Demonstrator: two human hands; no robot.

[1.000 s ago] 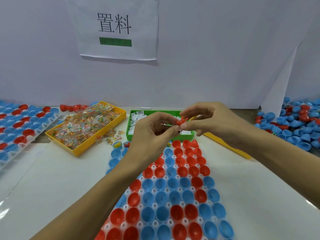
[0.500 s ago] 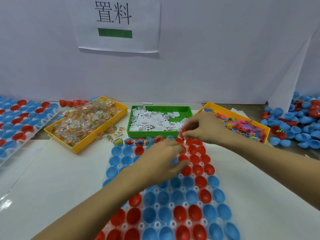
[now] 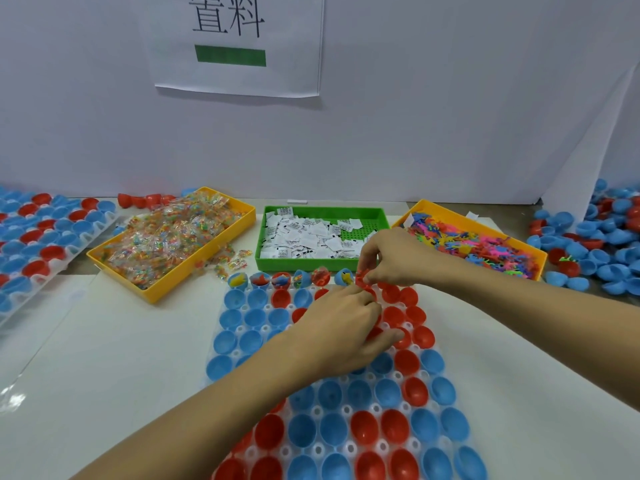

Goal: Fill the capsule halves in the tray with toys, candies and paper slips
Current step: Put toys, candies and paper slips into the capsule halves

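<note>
Head view, over the clear tray (image 3: 349, 448) of red and blue capsule halves (image 3: 332, 429): right hand (image 3: 391, 258) pinches a red toy (image 3: 362, 277) at the tray's far edge; left hand (image 3: 341, 332) rests mid-tray, fingers curled, contents unclear. Beyond the tray: candy bin (image 3: 114, 259), slip bin (image 3: 258, 261), toy bin (image 3: 540, 258).

A pale grey-white wall (image 3: 450, 116) stands behind the white tabletop (image 3: 104, 341). A paper sign (image 3: 239, 46) with black characters and a green bar hangs on it. At far right, what seems a leaning white panel (image 3: 595, 133). Light is even.
</note>
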